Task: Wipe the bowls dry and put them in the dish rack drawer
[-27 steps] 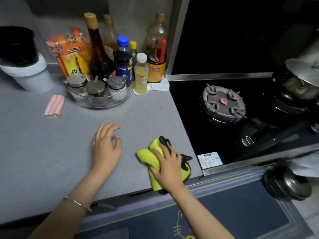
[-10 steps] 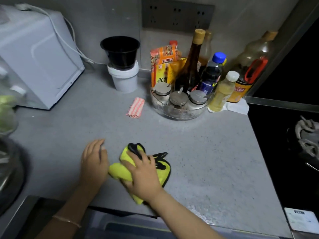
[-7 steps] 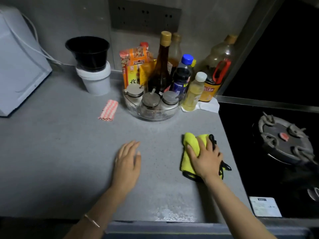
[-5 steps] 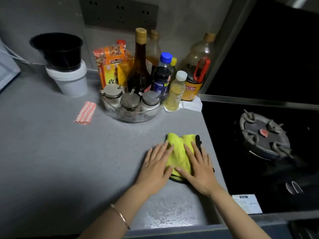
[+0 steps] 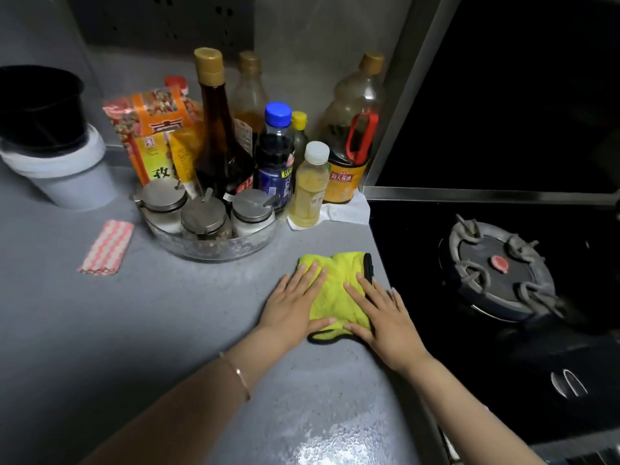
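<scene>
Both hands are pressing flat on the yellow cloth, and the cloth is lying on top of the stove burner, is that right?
Not quite. Both the left hand and the right hand do press flat on the yellow cloth, but it lies on the grey counter, beside the burner, not on it. The head view shows this.

One head cam only, wide-angle, pitched forward-down, close over the counter [image 5: 127, 330]. Left hand [image 5: 292, 307] and right hand [image 5: 385, 323] mid-frame; stove [image 5: 412, 243] at right edge.
</scene>
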Motion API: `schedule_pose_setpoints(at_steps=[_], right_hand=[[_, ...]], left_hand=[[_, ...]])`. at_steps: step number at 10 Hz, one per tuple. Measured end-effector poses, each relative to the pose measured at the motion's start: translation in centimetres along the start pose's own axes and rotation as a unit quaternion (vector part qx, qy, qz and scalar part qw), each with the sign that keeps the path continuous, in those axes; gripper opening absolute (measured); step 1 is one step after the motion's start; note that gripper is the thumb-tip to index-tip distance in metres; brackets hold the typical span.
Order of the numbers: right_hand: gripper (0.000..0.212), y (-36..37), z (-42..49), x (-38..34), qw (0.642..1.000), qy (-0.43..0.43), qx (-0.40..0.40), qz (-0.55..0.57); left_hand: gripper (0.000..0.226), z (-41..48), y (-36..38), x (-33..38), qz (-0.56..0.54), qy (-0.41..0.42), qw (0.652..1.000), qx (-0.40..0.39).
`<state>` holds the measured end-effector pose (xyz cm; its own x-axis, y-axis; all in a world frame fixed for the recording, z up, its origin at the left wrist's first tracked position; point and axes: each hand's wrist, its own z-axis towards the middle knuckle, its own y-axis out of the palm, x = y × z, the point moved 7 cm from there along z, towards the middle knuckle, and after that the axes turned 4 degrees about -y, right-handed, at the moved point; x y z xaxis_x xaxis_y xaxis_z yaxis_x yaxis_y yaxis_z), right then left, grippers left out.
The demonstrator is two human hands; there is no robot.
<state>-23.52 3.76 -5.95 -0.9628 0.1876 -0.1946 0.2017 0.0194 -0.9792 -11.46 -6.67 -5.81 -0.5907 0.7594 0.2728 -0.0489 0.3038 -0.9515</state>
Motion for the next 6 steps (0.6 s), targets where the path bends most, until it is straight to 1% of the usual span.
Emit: schedule_pose_setpoints(at_steps=[1, 2, 3, 4, 5, 6], right_hand=[[0.092, -0.6, 3.4, 2.2, 1.000, 0.017, -0.009, 0.003], [0.086, -1.0, 6.0, 3.4, 0.999, 0.025, -0.022, -0.008], [0.073, -1.1, 7.0, 3.9, 0.998, 0.030, -0.046, -0.027], [0.066, -1.1, 7.0, 3.6, 0.996, 0.049, -0.070, -0.027], [0.066, -2.0, 6.8, 2.7, 0.993, 0.065, -0.090, -0.051], [0.067, -3.3, 5.9, 1.6, 0.991, 0.058, -0.103, -0.057]], left_hand=[[0.085, 3.9, -0.4, -0.3, -0.008, -0.031, 0.999, -0.011], [0.085, 6.6, -0.9, -0.7, 0.001, -0.052, 0.999, -0.013], [0.085, 7.6, -0.9, -0.9, 0.000, -0.063, 0.998, -0.012], [0.083, 7.4, -0.9, -0.8, 0.001, -0.074, 0.997, -0.021], [0.076, 6.3, -2.2, -0.4, 0.033, -0.070, 0.997, -0.024], [0.067, 4.8, -3.9, -0.2, 0.043, -0.047, 0.998, -0.020]])
